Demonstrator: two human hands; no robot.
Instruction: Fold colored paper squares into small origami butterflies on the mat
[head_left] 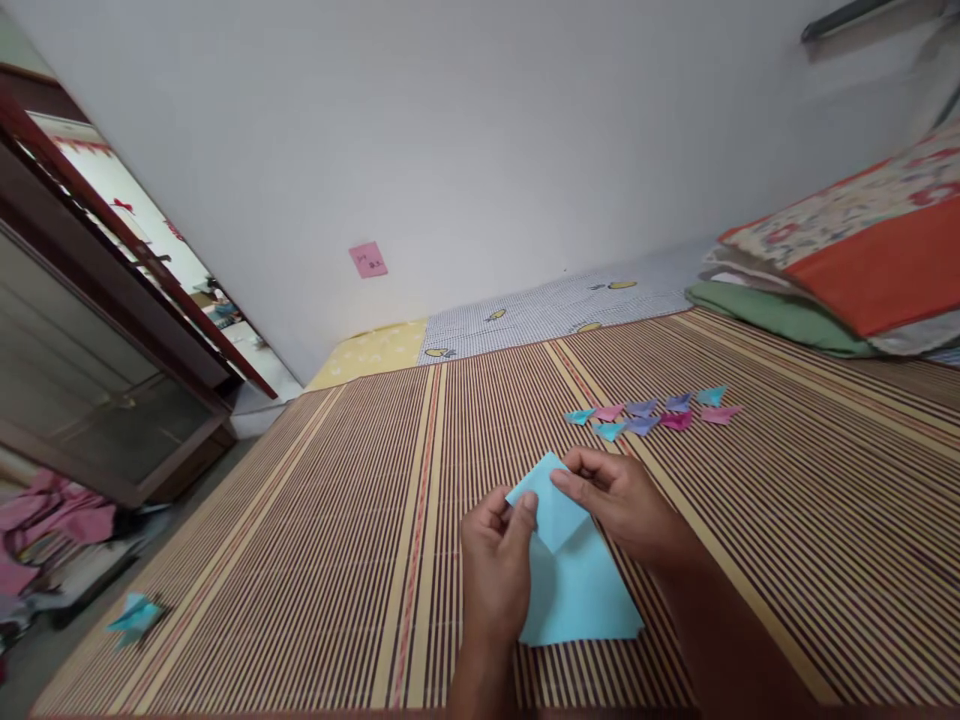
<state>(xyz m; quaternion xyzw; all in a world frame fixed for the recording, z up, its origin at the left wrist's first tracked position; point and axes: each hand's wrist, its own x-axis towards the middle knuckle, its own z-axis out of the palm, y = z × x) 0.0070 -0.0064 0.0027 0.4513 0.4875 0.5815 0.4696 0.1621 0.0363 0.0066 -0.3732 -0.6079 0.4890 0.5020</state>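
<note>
Between both hands a folded piece of light blue paper (556, 518) is held up, tilted, with a pointed lower corner. My left hand (498, 545) pinches its left edge, thumb on the front. On the upper right edge, my right hand (611, 495) grips it between thumb and fingers. Below it lies a stack of light blue paper sheets (585, 600) on the striped mat, partly covered by the held piece. Beyond the hands, several small folded paper shapes (642, 409) in blue, pink and purple sit in two rows.
A striped mat (360, 520) covers the bed. One blue folded paper shape (136, 616) lies near the left edge. Folded bedding (862, 250) is piled at the right. A pink note (368, 260) is on the wall; a door (97, 330) stands at the left.
</note>
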